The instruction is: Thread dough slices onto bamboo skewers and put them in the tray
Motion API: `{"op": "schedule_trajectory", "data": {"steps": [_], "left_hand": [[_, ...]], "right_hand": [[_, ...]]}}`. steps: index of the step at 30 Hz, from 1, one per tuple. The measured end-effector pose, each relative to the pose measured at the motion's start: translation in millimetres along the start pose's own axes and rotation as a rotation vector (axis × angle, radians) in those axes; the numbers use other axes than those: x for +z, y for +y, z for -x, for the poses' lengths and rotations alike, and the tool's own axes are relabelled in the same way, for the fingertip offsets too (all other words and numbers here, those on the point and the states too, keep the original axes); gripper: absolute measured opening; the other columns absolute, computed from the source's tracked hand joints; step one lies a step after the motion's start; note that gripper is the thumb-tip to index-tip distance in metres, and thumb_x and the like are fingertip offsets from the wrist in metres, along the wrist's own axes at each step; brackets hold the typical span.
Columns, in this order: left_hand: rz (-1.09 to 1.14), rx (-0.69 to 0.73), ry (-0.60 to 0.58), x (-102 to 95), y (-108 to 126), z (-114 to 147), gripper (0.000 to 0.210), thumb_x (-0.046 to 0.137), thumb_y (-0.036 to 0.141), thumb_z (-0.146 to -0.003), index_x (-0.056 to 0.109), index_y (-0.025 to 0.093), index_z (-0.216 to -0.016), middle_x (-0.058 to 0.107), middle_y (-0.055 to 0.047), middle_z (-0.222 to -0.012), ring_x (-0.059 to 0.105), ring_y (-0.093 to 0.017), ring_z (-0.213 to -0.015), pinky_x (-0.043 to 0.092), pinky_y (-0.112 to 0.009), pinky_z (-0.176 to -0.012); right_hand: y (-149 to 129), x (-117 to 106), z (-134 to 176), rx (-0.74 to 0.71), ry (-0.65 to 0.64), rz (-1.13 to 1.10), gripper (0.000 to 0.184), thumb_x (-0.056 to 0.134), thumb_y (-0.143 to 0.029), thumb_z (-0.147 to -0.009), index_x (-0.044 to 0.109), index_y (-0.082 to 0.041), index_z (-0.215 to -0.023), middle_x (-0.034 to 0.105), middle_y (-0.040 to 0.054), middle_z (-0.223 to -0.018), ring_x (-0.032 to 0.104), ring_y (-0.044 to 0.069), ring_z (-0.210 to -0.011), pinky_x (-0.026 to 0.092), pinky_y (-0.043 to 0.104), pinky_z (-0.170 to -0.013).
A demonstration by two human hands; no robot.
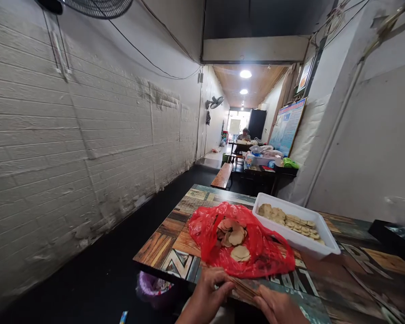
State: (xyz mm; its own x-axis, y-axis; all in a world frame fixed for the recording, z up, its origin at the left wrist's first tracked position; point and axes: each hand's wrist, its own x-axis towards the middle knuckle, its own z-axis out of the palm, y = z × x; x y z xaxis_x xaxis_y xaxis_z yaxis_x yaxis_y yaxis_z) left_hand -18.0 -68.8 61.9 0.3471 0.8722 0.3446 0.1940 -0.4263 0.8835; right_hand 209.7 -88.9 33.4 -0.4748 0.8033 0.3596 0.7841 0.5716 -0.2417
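Observation:
My left hand (209,291) and my right hand (277,306) are at the front edge of the patterned table (155,245). Between them lies a small bundle of thin wooden skewers (243,288), with the fingers of both hands closed on its ends. Just beyond my hands an opened red plastic bag (263,256) is spread on the tabletop. Round, pale slices (236,237) are piled inside it, and a few lie near its front. Behind the bag to the right, a white tray (327,231) holds rows of similar flat slices.
A purple-lined bin (151,288) stands below the table's left corner. At the right edge is a black tray (391,238) with clear plastic. Farther back are a wooden bench (222,174), a cluttered table (256,168) and a seated person (245,135). A white brick wall (87,135) runs along the left.

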Motion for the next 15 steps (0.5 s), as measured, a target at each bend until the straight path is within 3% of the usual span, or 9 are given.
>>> {"op": "schedule_trajectory", "data": {"steps": [2, 5, 7, 11, 15], "left_hand": [[0.084, -0.060, -0.037, -1.1, -0.8, -0.3, 0.043, 0.054, 0.047, -0.081, 0.060, 0.013, -0.057, 0.058, -0.004, -0.055, 0.051, -0.012, -0.055, 0.037, -0.022, -0.057], [0.225, -0.143, -0.128, -5.6, 1.2, -0.4, 0.039, 0.054, 0.047, -0.081, 0.063, 0.012, -0.066, 0.061, -0.005, -0.058, 0.054, -0.013, -0.055, 0.039, -0.023, -0.056], [0.200, -0.146, -0.162, -8.8, 4.4, -0.7, 0.038, 0.050, 0.043, -0.084, 0.065, 0.012, -0.071, 0.064, -0.006, -0.062, 0.056, -0.013, -0.057, 0.040, -0.023, -0.059], [0.021, -0.124, -0.057, -10.4, 10.2, -2.9, 0.033, 0.051, 0.035, -0.084, 0.064, 0.013, -0.064, 0.063, -0.005, -0.060, 0.056, -0.013, -0.061, 0.040, -0.023, -0.062], [0.146, -0.198, 0.080, -7.5, 7.0, -6.6, 0.028, 0.053, 0.036, -0.082, 0.059, 0.014, -0.065, 0.057, -0.001, -0.059, 0.050, -0.011, -0.056, 0.038, -0.022, -0.056]], "right_hand": [[-8.1, -7.1, 0.0, 0.031, -0.022, 0.003, 0.052, 0.011, -0.036, -0.100, 0.056, -0.022, -0.078, 0.068, 0.0020, -0.067, 0.066, 0.015, -0.062, 0.043, 0.024, -0.056], [-18.0, -17.0, -2.3, 0.109, -0.070, 0.016, 0.043, 0.019, -0.034, -0.100, 0.055, -0.022, -0.079, 0.068, 0.0025, -0.071, 0.067, 0.017, -0.068, 0.042, 0.026, -0.059], [-20.5, -21.1, -4.3, 0.120, -0.076, 0.023, 0.039, 0.023, -0.033, -0.100, 0.056, -0.021, -0.082, 0.068, 0.0030, -0.073, 0.067, 0.018, -0.071, 0.042, 0.027, -0.061], [-20.7, -25.6, -6.8, 0.093, -0.024, -0.003, 0.033, 0.030, -0.033, -0.099, 0.056, -0.022, -0.083, 0.066, 0.0013, -0.073, 0.066, 0.016, -0.069, 0.041, 0.027, -0.062], [-16.5, -31.3, -5.3, 0.027, 0.041, 0.039, 0.032, 0.033, -0.032, -0.099, 0.058, -0.022, -0.081, 0.066, 0.0006, -0.071, 0.064, 0.015, -0.066, 0.039, 0.025, -0.060]]}}
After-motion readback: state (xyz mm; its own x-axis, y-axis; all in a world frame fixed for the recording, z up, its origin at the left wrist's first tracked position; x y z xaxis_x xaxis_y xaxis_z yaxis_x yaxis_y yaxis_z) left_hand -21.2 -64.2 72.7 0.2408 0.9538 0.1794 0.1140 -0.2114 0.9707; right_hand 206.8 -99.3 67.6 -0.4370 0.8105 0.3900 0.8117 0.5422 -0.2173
